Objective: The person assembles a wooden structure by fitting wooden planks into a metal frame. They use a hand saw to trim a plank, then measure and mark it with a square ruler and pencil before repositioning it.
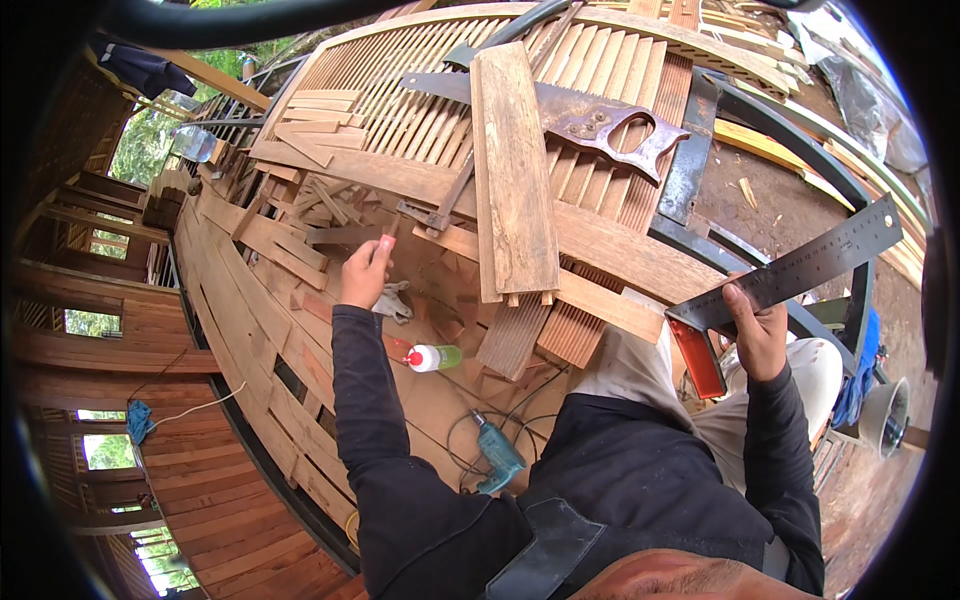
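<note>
In my right hand [762, 325] is a try square [800, 265]; its dark ruled blade points up and right, its red stock hangs down. My left hand [368, 275] is closed around a slim reddish handle [389, 240], which seems to belong to the bar clamp [428, 214] just above it. That clamp sits at the near edge of a slatted wooden panel [390, 165]. Two boards lying together, the front one pale and worn [516, 165], rest across the panel and over part of a handsaw [612, 130]. A narrow strip of wood [610, 305] runs beneath their near ends.
On the wooden floor are a teal power drill [497, 455] with its cord, a bottle of green liquid [447, 357], a pale cloth or glove [396, 302] and scattered offcuts [335, 200]. A dark metal frame [690, 150] borders the panel at right. A large clear water bottle [196, 144] stands far left.
</note>
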The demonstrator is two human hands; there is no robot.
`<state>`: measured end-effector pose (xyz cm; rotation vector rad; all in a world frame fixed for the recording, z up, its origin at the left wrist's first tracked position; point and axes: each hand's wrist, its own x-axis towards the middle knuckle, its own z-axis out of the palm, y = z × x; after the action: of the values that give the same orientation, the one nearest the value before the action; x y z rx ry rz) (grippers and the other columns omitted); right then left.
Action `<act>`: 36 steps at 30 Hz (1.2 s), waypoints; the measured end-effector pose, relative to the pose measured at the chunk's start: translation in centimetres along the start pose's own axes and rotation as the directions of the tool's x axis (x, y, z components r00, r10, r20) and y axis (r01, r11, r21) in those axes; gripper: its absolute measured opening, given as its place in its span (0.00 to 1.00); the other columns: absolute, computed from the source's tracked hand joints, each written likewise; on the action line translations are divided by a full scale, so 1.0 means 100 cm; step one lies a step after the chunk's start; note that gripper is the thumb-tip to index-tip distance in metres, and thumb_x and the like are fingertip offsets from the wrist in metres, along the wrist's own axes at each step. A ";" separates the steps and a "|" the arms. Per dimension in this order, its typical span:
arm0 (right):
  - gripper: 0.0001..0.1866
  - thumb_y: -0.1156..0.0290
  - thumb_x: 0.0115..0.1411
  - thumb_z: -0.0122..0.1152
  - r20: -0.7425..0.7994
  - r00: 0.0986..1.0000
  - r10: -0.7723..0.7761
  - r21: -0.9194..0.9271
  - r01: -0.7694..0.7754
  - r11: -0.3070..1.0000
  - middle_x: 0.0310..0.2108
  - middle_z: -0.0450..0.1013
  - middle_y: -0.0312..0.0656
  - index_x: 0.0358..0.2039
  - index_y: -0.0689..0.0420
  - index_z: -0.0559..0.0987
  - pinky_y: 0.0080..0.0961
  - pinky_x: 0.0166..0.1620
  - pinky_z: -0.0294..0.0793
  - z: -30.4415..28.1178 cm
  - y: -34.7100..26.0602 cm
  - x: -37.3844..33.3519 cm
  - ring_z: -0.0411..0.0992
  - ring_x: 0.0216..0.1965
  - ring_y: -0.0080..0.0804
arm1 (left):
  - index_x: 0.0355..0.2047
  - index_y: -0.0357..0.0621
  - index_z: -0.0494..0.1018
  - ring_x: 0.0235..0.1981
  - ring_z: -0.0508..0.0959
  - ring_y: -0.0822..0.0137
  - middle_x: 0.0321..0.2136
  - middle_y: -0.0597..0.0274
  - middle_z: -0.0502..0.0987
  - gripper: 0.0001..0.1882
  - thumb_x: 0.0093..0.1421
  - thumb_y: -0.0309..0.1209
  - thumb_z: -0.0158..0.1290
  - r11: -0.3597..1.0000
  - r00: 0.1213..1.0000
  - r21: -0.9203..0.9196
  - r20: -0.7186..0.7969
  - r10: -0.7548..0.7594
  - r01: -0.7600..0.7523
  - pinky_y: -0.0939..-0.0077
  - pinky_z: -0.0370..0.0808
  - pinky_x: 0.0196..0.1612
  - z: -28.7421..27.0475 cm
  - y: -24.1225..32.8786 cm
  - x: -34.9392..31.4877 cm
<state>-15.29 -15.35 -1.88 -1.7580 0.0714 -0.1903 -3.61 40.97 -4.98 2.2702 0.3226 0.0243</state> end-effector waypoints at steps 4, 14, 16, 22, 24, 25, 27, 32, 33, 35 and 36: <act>0.14 0.63 0.69 0.64 0.021 1.000 -0.013 0.002 0.013 1.000 0.33 0.73 0.32 0.40 0.64 0.79 0.23 0.39 0.70 -0.001 0.000 0.001 0.67 0.35 0.20 | 0.39 0.38 0.78 0.28 0.76 0.76 0.27 0.66 0.79 0.13 0.67 0.38 0.59 0.987 0.994 0.118 0.005 0.112 -0.112 0.78 0.75 0.33 -0.003 0.017 0.006; 0.13 0.66 0.70 0.63 0.078 0.997 0.011 0.015 -0.012 1.000 0.38 0.76 0.34 0.46 0.64 0.78 0.21 0.45 0.72 -0.007 0.004 0.000 0.72 0.40 0.20 | 0.40 0.38 0.79 0.27 0.80 0.69 0.29 0.58 0.82 0.17 0.66 0.42 0.61 0.996 0.998 -0.065 -0.019 0.068 -0.069 0.74 0.77 0.31 -0.009 -0.012 0.005; 0.13 0.66 0.70 0.63 0.076 0.997 0.019 0.015 -0.021 1.000 0.38 0.76 0.34 0.46 0.64 0.78 0.21 0.46 0.73 -0.007 0.004 0.000 0.72 0.40 0.20 | 0.41 0.39 0.79 0.23 0.79 0.76 0.28 0.62 0.81 0.18 0.71 0.44 0.55 0.925 0.978 -0.353 0.194 -0.078 0.144 0.81 0.74 0.26 -0.017 -0.010 0.007; 0.14 0.64 0.69 0.64 0.052 0.999 -0.010 0.018 0.009 1.000 0.35 0.74 0.33 0.42 0.64 0.78 0.22 0.42 0.71 -0.002 -0.002 0.001 0.69 0.37 0.20 | 0.41 0.38 0.77 0.26 0.80 0.72 0.28 0.60 0.81 0.19 0.62 0.43 0.65 0.945 0.950 0.185 -0.110 0.293 -0.270 0.74 0.76 0.28 -0.012 -0.031 0.011; 0.14 0.63 0.69 0.64 0.034 0.999 -0.014 0.015 0.013 1.000 0.33 0.73 0.32 0.40 0.63 0.78 0.22 0.40 0.70 -0.001 -0.004 0.001 0.68 0.36 0.20 | 0.41 0.38 0.77 0.30 0.81 0.68 0.31 0.58 0.81 0.20 0.59 0.41 0.67 0.981 0.991 0.156 -0.045 0.123 -0.114 0.71 0.77 0.33 -0.013 -0.020 0.013; 0.14 0.63 0.69 0.64 0.031 0.999 -0.011 0.013 0.010 1.000 0.33 0.73 0.32 0.40 0.63 0.78 0.22 0.40 0.70 -0.001 -0.003 0.000 0.68 0.36 0.19 | 0.41 0.38 0.76 0.32 0.81 0.67 0.32 0.57 0.81 0.21 0.57 0.41 0.68 0.989 0.999 0.147 -0.011 0.035 -0.033 0.69 0.78 0.36 -0.015 -0.015 0.013; 0.14 0.63 0.69 0.64 0.016 1.000 -0.008 0.014 0.008 1.000 0.33 0.73 0.32 0.41 0.63 0.78 0.22 0.40 0.71 -0.001 -0.003 0.000 0.68 0.36 0.19 | 0.41 0.38 0.77 0.36 0.81 0.63 0.33 0.56 0.80 0.20 0.57 0.39 0.68 0.839 0.887 0.431 -0.162 0.433 -0.331 0.66 0.77 0.41 -0.002 0.019 0.001; 0.13 0.64 0.70 0.63 0.043 0.999 0.033 0.026 -0.034 0.999 0.34 0.73 0.32 0.42 0.63 0.78 0.23 0.41 0.72 -0.001 -0.006 -0.001 0.69 0.36 0.19 | 0.43 0.39 0.78 0.40 0.80 0.54 0.35 0.54 0.80 0.19 0.55 0.35 0.68 0.853 0.828 0.358 -0.280 0.486 -0.379 0.61 0.76 0.46 0.060 0.086 -0.040; 0.13 0.64 0.70 0.63 0.018 1.000 0.021 0.046 -0.022 0.999 0.33 0.73 0.32 0.42 0.63 0.78 0.22 0.40 0.71 0.000 -0.006 -0.001 0.69 0.36 0.19 | 0.43 0.39 0.79 0.39 0.80 0.54 0.35 0.54 0.80 0.19 0.55 0.35 0.68 0.837 0.810 0.381 -0.288 0.511 -0.393 0.61 0.76 0.45 0.070 0.084 -0.040; 0.13 0.65 0.70 0.63 -0.030 1.000 0.001 0.085 0.001 0.996 0.33 0.73 0.32 0.42 0.63 0.78 0.22 0.40 0.71 0.006 -0.005 -0.003 0.68 0.35 0.19 | 0.45 0.38 0.80 0.38 0.81 0.53 0.35 0.53 0.81 0.19 0.56 0.33 0.67 0.782 0.745 0.473 -0.325 0.583 -0.406 0.61 0.77 0.45 0.080 0.081 -0.041; 0.12 0.65 0.70 0.63 -0.008 1.000 -0.011 0.056 0.012 0.998 0.33 0.73 0.32 0.42 0.63 0.78 0.22 0.39 0.70 0.004 -0.006 -0.002 0.68 0.35 0.19 | 0.45 0.38 0.81 0.37 0.81 0.53 0.36 0.53 0.82 0.18 0.57 0.33 0.67 0.736 0.701 0.535 -0.328 0.634 -0.415 0.62 0.77 0.45 0.084 0.077 -0.040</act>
<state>-15.49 -14.77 -1.38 -1.7027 0.0608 -0.2057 -4.73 28.95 -4.41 2.6965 -0.1234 0.9530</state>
